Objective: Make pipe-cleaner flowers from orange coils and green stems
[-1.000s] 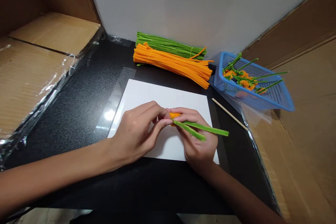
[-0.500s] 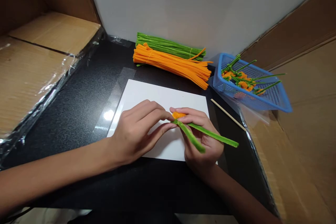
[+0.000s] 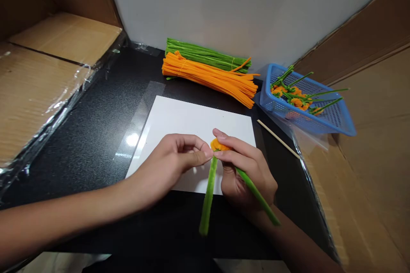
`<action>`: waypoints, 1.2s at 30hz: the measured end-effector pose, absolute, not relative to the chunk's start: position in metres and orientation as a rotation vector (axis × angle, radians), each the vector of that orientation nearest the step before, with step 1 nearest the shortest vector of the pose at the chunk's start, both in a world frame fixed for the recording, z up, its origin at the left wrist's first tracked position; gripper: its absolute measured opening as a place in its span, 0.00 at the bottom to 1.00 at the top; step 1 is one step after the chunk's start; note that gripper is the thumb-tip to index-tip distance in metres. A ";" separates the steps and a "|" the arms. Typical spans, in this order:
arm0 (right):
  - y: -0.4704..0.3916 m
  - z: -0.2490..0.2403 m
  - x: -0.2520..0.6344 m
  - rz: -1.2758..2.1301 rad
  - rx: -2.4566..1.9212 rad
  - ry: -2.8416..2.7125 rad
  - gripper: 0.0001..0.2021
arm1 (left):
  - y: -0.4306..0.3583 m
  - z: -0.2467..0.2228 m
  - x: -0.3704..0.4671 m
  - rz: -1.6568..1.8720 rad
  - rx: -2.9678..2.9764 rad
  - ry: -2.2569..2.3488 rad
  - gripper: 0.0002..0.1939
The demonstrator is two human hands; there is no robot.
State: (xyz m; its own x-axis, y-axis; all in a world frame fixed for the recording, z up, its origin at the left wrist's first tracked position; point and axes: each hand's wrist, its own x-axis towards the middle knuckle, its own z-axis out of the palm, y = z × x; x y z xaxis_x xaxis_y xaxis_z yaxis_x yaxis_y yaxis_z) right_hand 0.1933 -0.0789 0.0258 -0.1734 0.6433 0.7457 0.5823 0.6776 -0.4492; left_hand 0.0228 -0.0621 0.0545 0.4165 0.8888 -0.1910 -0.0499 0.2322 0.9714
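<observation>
Over the white sheet (image 3: pixel 179 115), my right hand (image 3: pixel 248 166) is closed around a small orange pipe-cleaner flower (image 3: pixel 219 144), whose head shows between thumb and fingers. A green pipe cleaner (image 3: pixel 208 200) hangs down from the flower's base, and another green length (image 3: pixel 259 194) sticks out below my right fingers. My left hand (image 3: pixel 179 160) pinches the green piece with thumb and forefinger, right where it meets the orange head. The fingers cover most of that joint.
A bundle of orange pipe cleaners (image 3: pixel 208 77) lies before a green bundle (image 3: pixel 205 54) by the wall. Right of them, a blue basket (image 3: pixel 307 121) holds several orange flowers with green stems. A thin wooden stick (image 3: pixel 278 138) lies nearby. Cardboard (image 3: pixel 41 98) borders the left side.
The green ends have swung downward and to the left. My left fingers have curled into a tighter pinch at the flower's base, and the orange head has turned slightly in my right hand.
</observation>
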 end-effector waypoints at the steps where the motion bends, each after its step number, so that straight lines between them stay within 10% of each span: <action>1: -0.078 0.025 0.195 0.058 -0.952 -1.879 0.21 | -0.060 0.055 0.022 0.722 1.039 0.874 0.11; 24: -0.066 0.015 0.195 0.718 -0.938 -1.477 0.12 | -0.051 0.032 0.024 1.046 1.274 0.881 0.07; 36: -0.061 0.026 0.208 0.281 -0.963 -1.774 0.13 | -0.051 0.029 0.025 1.129 1.112 0.826 0.07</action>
